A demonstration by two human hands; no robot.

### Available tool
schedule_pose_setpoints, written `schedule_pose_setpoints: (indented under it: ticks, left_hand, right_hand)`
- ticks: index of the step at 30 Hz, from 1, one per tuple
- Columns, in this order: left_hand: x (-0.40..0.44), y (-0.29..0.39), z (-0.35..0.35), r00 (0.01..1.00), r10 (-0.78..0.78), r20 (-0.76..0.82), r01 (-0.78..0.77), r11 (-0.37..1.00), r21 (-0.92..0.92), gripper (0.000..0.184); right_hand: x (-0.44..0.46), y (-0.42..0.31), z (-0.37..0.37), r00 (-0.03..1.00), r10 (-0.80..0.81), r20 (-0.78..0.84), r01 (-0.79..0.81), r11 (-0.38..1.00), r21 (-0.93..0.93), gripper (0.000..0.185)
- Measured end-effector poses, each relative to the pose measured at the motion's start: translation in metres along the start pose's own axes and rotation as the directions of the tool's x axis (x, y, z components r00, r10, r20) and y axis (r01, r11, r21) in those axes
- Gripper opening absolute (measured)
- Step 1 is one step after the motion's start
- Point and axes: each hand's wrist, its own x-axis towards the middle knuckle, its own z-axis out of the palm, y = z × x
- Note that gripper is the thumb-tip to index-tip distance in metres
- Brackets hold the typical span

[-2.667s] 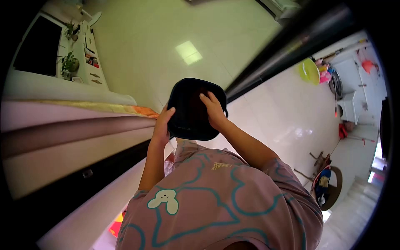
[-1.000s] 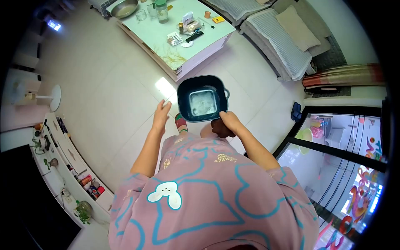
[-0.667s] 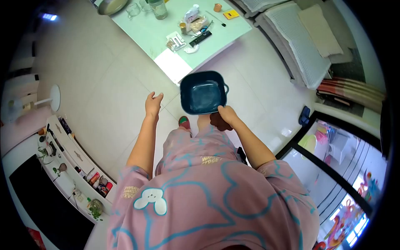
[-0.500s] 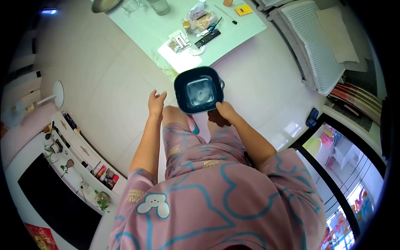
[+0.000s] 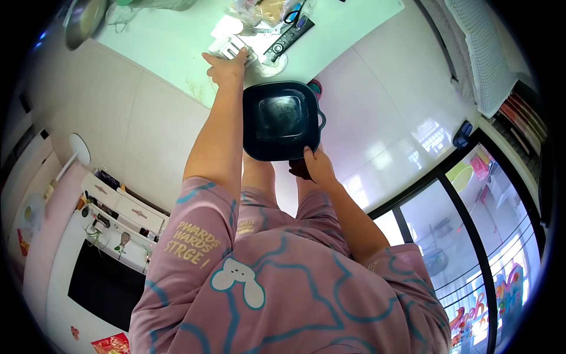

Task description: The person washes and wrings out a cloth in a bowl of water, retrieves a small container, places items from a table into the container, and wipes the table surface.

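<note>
- The dark blue square bowl [image 5: 257, 137] was held in front of the person's legs, its inside facing up and its loop handle [image 5: 322, 120] on the right.
- The right hand [image 5: 319, 167] gripped the bowl's near right corner, thumb over the rim; the bowl lay ahead of that hand and to its left.
- A dark brown item [image 5: 299, 169] hung beside the right hand, under the bowl.
- The left hand [image 5: 226, 69], fingers spread, was beyond the bowl, over a white packet [image 5: 250, 57]; contact could not be told.
- Near the packet, a black remote [image 5: 289, 39] lay on the table [image 5: 156, 50].
</note>
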Motion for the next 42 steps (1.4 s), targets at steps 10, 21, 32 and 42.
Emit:
schedule_pose_setpoints:
  ticks: [10,21,32,42]
  left_hand:
    - [-0.065,-0.064,-0.035,0.787,0.615,-0.051,-0.615,0.788,0.020,0.059]
    - [-0.045,-0.036,0.009,0.666,0.744,0.053,-0.744,0.656,0.127,0.031]
    - [0.025,0.014,0.019,0.994,0.106,-0.008,-0.105,0.991,0.084,0.123]
    - [0.072,-0.018,0.019,0.993,0.087,-0.076,-0.088,0.996,-0.016,0.093]
  right_hand:
    - [0.016,-0.005,0.011,0.933,-0.296,-0.204,0.321,0.942,0.100,0.072]
    - [0.019,-0.009,0.005,0.935,-0.314,-0.167,0.321,0.947,0.016,0.072]
    - [0.009,-0.033,-0.007,0.987,0.153,0.055,-0.144,0.979,-0.142,0.044]
    - [0.020,-0.029,-0.004,1.000,0.026,-0.017,-0.028,0.987,-0.159,0.037]
